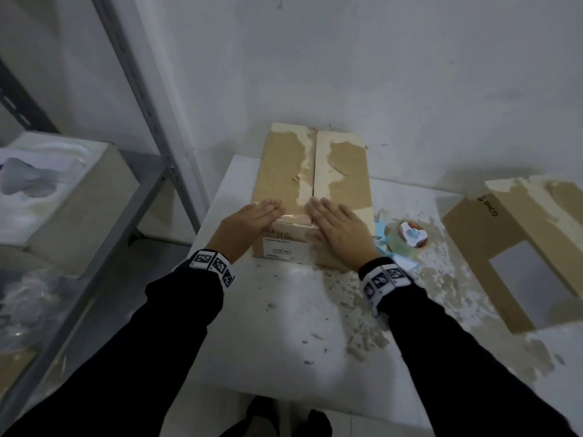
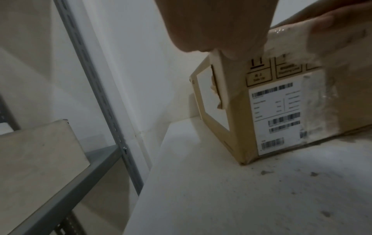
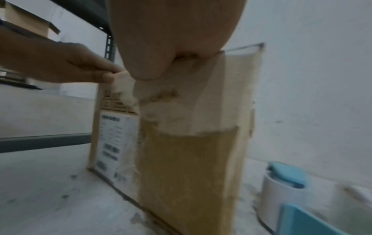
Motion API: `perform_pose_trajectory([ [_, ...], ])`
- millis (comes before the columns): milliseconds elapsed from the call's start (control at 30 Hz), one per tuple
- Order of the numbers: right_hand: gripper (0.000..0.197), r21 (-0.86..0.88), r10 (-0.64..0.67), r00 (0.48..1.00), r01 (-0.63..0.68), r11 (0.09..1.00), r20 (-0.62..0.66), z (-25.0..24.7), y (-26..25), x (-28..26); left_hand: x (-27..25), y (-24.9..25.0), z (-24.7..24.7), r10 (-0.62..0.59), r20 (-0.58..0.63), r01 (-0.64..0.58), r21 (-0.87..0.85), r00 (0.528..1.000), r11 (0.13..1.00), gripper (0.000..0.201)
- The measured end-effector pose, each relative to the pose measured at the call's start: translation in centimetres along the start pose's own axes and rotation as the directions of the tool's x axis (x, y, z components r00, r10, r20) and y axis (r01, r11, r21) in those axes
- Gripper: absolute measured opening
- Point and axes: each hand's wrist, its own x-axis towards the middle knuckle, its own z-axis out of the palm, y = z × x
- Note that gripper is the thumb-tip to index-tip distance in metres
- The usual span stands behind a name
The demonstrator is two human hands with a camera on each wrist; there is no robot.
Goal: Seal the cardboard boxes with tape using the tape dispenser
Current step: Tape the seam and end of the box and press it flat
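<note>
A brown cardboard box (image 1: 284, 159) with torn, peeled paper along its closed centre seam stands on the white table (image 1: 284, 326). A strip of clear tape (image 1: 293, 220) wraps over its near top edge. My left hand (image 1: 252, 219) lies flat on the box's near left corner, fingers straight. My right hand (image 1: 337, 225) lies flat on the near right side, pressing down. The box's labelled front (image 2: 277, 117) shows in the left wrist view, its torn side (image 3: 187, 159) in the right wrist view. The blue and white tape dispenser (image 1: 407, 236) lies on the table just right of the box.
A second cardboard box (image 1: 517, 247) with a cut-out window lies at the table's right. Paper scraps (image 1: 362, 310) litter the table's right half. A grey metal shelf (image 1: 104, 241) stands to the left, holding a box with white foam (image 1: 41, 184). A white wall stands behind.
</note>
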Motion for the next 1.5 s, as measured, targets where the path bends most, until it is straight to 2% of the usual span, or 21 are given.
perform_pose_trajectory([
  [67, 0.058, -0.021, 0.015, 0.999, -0.015, 1.000, 0.029, 0.1, 1.3, -1.1, -0.2, -0.3, 0.1, 0.019, 0.012, -0.018, -0.021, 1.000, 1.000, 0.054],
  [200, 0.055, 0.005, 0.030, 0.995, -0.031, 1.000, 0.098, 0.1, 1.3, -1.3, -0.1, 0.0, 0.5, -0.007, -0.011, 0.007, -0.055, 1.000, 0.998, 0.059],
  [333, 0.080, 0.082, 0.009, 0.993, -0.019, 0.996, 0.120, -1.0, 1.8, -1.7, -0.4, -0.3, 0.6, 0.000, -0.001, 0.000, -0.088, 1.000, 0.996, 0.060],
  [400, 0.085, 0.150, 0.056, 0.988, -0.077, 0.986, 0.142, -1.0, 2.6, -2.6, -0.5, -0.4, 0.6, 0.001, 0.004, 0.000, -0.116, 1.000, 0.993, 0.060],
  [567, 0.063, 0.103, 0.107, 0.989, -0.117, 0.988, 0.099, -0.2, 2.8, -3.4, -0.2, -0.3, 0.7, -0.015, 0.007, 0.016, -0.154, 1.000, 0.988, 0.058],
  [700, 0.069, 0.104, 0.147, 0.986, -0.155, 0.982, 0.077, -0.6, 3.0, -3.6, -0.5, -0.7, 1.0, -0.014, 0.051, 0.024, -0.207, 0.999, 0.978, 0.058],
  [800, 0.082, 0.237, 0.214, 0.973, -0.228, 0.944, 0.085, 0.3, 3.6, -4.5, -0.5, -0.5, 0.9, -0.040, 0.025, 0.044, -0.204, 0.999, 0.978, 0.049],
  [967, 0.082, 0.363, 0.220, 0.975, -0.213, 0.907, 0.024, 1.1, 3.9, -4.5, 0.0, -0.2, 0.8, -0.027, -0.001, 0.027, -0.127, 1.000, 0.991, 0.045],
  [1033, 0.080, 0.429, 0.264, 0.964, -0.226, 0.875, -0.031, 1.1, 3.9, -4.8, -0.1, -0.3, 0.8, -0.006, -0.009, 0.005, -0.096, 1.000, 0.995, 0.045],
  [1100, 0.072, 0.535, 0.342, 0.940, -0.292, 0.793, 0.006, 1.1, 3.7, -5.3, -0.3, -0.2, 0.9, -0.022, 0.000, 0.022, -0.090, 1.000, 0.996, 0.043],
  [1167, 0.060, 0.599, 0.385, 0.922, -0.335, 0.727, 0.049, 1.2, 3.4, -5.6, -0.4, 0.1, 1.1, -0.053, 0.011, 0.054, -0.104, 0.999, 0.993, 0.058],
  [1200, 0.058, 0.611, 0.397, 0.917, -0.338, 0.716, 0.042, 1.4, 3.3, -5.6, -0.4, 0.4, 1.1, -0.070, 0.004, 0.070, -0.097, 0.998, 0.993, 0.058],
  [1267, 0.062, 0.629, 0.420, 0.907, -0.339, 0.699, 0.023, 1.6, 3.0, -5.6, -0.2, 1.2, 0.8, -0.089, -0.027, 0.088, -0.040, 0.996, 0.995, 0.043],
  [1400, 0.053, 0.600, 0.391, 0.920, -0.331, 0.729, 0.032, 1.4, 3.3, -5.7, 1.3, 3.5, 0.8, -0.102, -0.064, 0.105, 0.048, 0.993, 0.993, 0.034],
  [1500, 0.053, 0.584, 0.379, 0.925, -0.319, 0.746, 0.022, 1.5, 3.7, -5.8, 2.5, 4.9, 1.7, -0.081, -0.056, 0.083, 0.046, 0.995, 0.995, 0.041],
])
